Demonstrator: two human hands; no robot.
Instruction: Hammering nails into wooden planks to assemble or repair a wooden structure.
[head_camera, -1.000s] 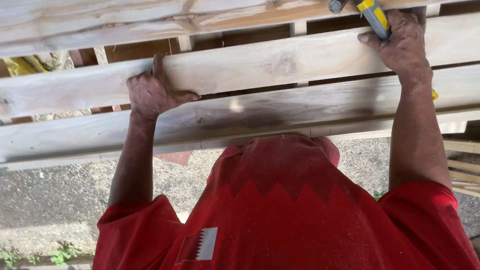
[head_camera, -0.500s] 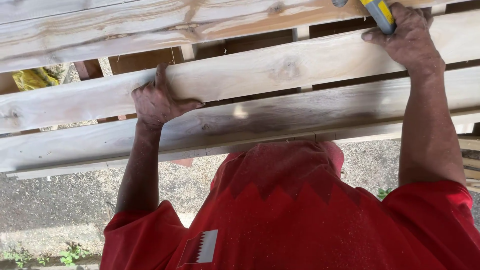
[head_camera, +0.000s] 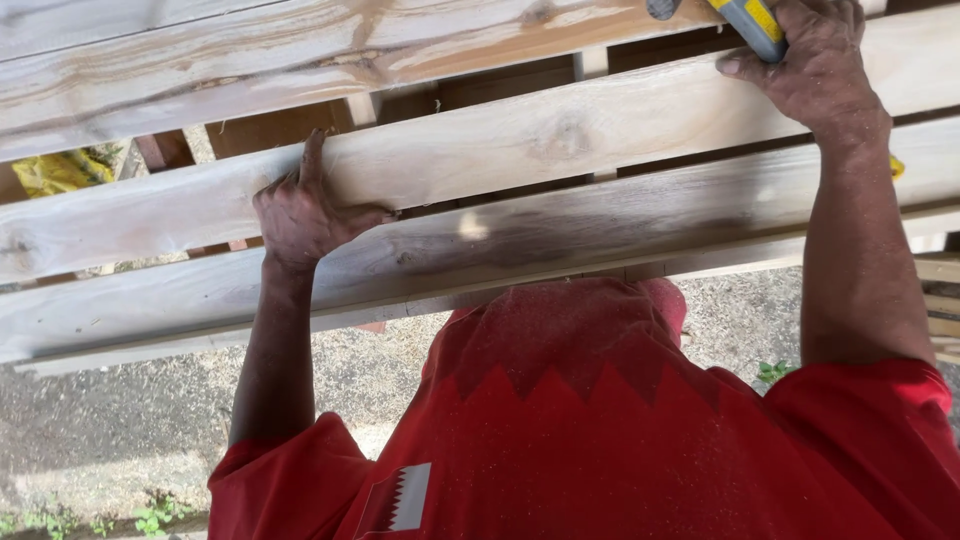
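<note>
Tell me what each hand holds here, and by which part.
The right hand grips a yellow-handled tool by its handle. The left hand clasps the middle slat at its lower edge.

The left hand (head_camera: 305, 215) grips the middle wooden slat (head_camera: 520, 150) of a pallet (head_camera: 150, 60), fingers curled over its lower edge. The right hand (head_camera: 815, 65) holds a yellow-handled tool (head_camera: 748, 22) (its head is cut off by the frame) against the same slat, above the person's red shirt (head_camera: 600, 440).
</note>
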